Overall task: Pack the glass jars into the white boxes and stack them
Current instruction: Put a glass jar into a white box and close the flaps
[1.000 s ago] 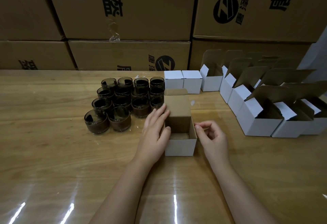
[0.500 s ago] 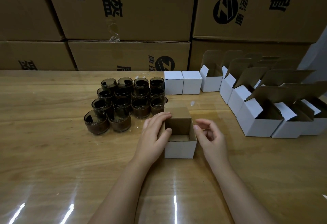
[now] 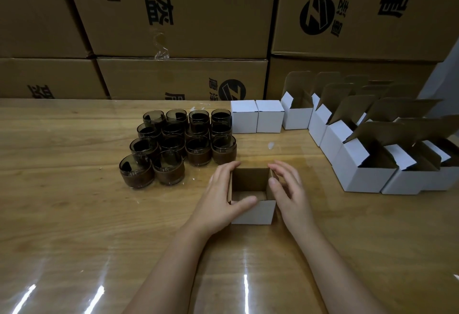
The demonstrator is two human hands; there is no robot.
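Both bare forearms reach forward from the lower edge and draw in toward each other, the hands facing palm to palm on either side of the white box [image 3: 253,212]. The left hand [image 3: 221,197] lies with its fingers nearly straight and together along the box's left side, pointing away from the person, its thumb stretched across the near rim. The right hand [image 3: 290,189] is at the right side, fingers loosely bent and slightly spread, thumb tip against the right wall; whether it pinches cannot be told.
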